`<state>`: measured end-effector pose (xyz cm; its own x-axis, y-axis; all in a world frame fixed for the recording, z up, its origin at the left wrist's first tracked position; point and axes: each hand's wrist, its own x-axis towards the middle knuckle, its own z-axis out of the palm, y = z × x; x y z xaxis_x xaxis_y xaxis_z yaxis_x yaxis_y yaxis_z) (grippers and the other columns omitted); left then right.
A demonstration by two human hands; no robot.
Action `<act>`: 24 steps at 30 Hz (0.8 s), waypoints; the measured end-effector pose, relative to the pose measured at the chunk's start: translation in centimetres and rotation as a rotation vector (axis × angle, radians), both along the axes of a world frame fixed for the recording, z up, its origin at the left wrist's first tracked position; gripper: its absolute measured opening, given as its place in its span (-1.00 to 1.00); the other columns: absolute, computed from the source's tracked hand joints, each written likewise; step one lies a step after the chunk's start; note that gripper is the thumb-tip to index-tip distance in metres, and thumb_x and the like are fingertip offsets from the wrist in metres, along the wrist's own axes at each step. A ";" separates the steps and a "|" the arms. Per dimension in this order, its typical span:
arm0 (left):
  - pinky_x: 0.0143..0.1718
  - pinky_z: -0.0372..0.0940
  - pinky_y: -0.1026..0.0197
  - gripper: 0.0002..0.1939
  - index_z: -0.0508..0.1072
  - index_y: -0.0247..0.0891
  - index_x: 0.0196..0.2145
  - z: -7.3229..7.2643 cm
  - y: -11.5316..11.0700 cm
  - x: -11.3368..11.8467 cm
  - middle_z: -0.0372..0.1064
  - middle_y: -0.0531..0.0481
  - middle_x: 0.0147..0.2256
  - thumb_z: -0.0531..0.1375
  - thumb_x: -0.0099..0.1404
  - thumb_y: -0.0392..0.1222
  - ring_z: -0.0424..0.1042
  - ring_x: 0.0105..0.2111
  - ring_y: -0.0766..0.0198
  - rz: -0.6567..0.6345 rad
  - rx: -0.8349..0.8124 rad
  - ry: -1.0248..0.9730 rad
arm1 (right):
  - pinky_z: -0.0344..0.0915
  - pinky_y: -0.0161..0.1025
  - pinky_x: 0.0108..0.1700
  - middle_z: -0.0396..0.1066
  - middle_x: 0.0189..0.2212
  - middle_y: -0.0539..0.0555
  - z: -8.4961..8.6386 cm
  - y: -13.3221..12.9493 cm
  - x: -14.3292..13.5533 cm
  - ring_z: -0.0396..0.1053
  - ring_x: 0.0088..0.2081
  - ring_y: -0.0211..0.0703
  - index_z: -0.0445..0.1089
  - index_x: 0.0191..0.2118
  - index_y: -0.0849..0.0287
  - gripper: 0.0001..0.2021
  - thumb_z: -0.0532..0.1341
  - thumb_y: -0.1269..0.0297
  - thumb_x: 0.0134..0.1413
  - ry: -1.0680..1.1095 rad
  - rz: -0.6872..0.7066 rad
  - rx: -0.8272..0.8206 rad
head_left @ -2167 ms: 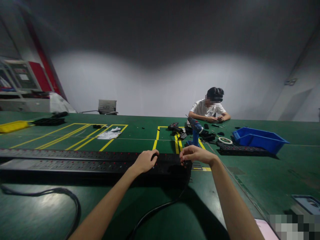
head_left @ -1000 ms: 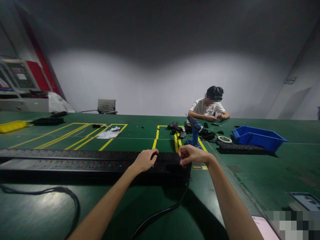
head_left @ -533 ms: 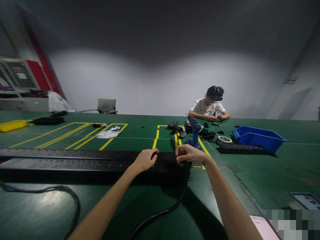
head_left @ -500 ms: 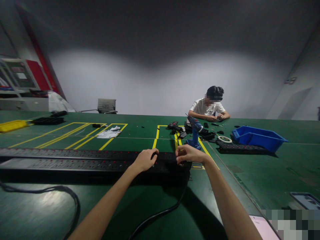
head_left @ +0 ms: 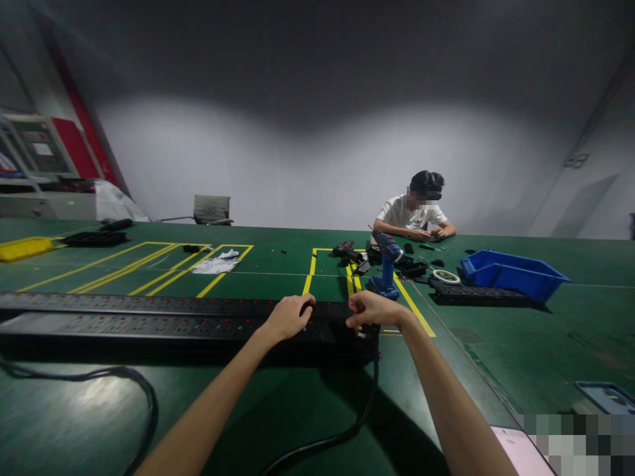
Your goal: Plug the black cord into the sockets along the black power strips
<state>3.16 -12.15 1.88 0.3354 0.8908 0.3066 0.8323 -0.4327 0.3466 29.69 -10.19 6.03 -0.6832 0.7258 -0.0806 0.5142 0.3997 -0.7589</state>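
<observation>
Two long black socket strips (head_left: 188, 326) with red marks lie side by side across the green table. My left hand (head_left: 290, 316) rests on them near their right end, thumb and fingers curled round the upper surface. At the right end, my right hand (head_left: 370, 309) is closed, fingertips low over the strip; whatever is between them is too small to make out. A black cable (head_left: 342, 436) runs from that end toward the front edge. Just behind my right hand stands a blue cordless drill (head_left: 387, 261).
A blue bin (head_left: 516, 268), a tape roll (head_left: 445, 276) and a short black strip (head_left: 479, 294) lie at the right. Across the table sits a person (head_left: 414, 215). White papers (head_left: 215, 263) lie beyond the strips; a pink phone (head_left: 520, 449) is at front right.
My right hand has turned slightly and its fingertips have come lower at the strip's end. The cable there has shifted to the right. My left hand has stayed in place.
</observation>
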 end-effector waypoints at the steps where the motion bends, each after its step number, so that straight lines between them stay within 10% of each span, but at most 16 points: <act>1: 0.00 0.20 0.14 -0.72 0.43 -0.12 -0.07 0.1 0.0 0.0 0.47 -0.02 -0.15 0.04 0.31 -0.15 0.42 -0.13 0.18 0.003 -0.007 0.002 | -0.02 -0.40 -0.57 0.25 -0.61 -0.09 0.0 0.2 0.1 0.16 -0.57 -0.35 0.18 -0.48 0.18 -0.62 0.34 0.04 -0.17 0.016 -0.028 0.032; 7: -0.01 0.20 0.15 -0.72 0.43 -0.12 -0.07 0.1 0.1 -0.1 0.47 -0.03 -0.17 0.04 0.31 -0.13 0.42 -0.14 0.18 0.012 -0.022 0.001 | 0.12 -0.32 -0.44 0.36 -0.54 0.03 -2.2 3.3 2.7 0.28 -0.45 -0.22 0.23 -0.52 0.16 -0.57 0.18 -0.16 -0.03 0.272 -0.553 0.339; 11: 0.00 0.20 0.14 -0.71 0.43 -0.12 -0.07 -0.2 0.2 -0.2 0.47 -0.02 -0.18 0.02 0.33 -0.10 0.42 -0.14 0.18 0.007 -0.012 0.002 | 0.30 -0.19 -0.27 0.44 -0.46 0.10 -5.8 4.9 4.4 0.41 -0.33 -0.08 0.24 -0.48 0.13 -0.53 0.15 -0.25 -0.07 0.735 -0.757 0.041; 16: 0.02 0.18 0.13 -0.64 0.36 -0.12 0.02 -0.7 0.6 -0.2 0.43 -0.03 -0.07 -0.01 0.35 -0.04 0.40 -0.09 0.17 0.015 0.010 0.011 | 0.34 -0.12 -0.19 0.47 -0.47 0.09 -9.3 5.0 2.9 0.45 -0.27 0.00 0.28 -0.51 0.12 -0.56 0.22 -0.21 -0.13 1.105 -0.720 -0.282; 24: 0.04 0.17 0.07 -0.56 0.41 -0.19 0.02 -1.7 1.3 0.1 0.44 -0.13 -0.09 -0.06 0.36 0.04 0.37 -0.05 0.10 0.072 0.021 0.055 | 0.29 -0.16 -0.15 0.50 -0.47 0.07 -9.8 5.2 1.0 0.44 -0.33 -0.06 0.42 -0.46 0.15 -0.55 0.16 -0.20 -0.03 1.128 -0.587 -0.375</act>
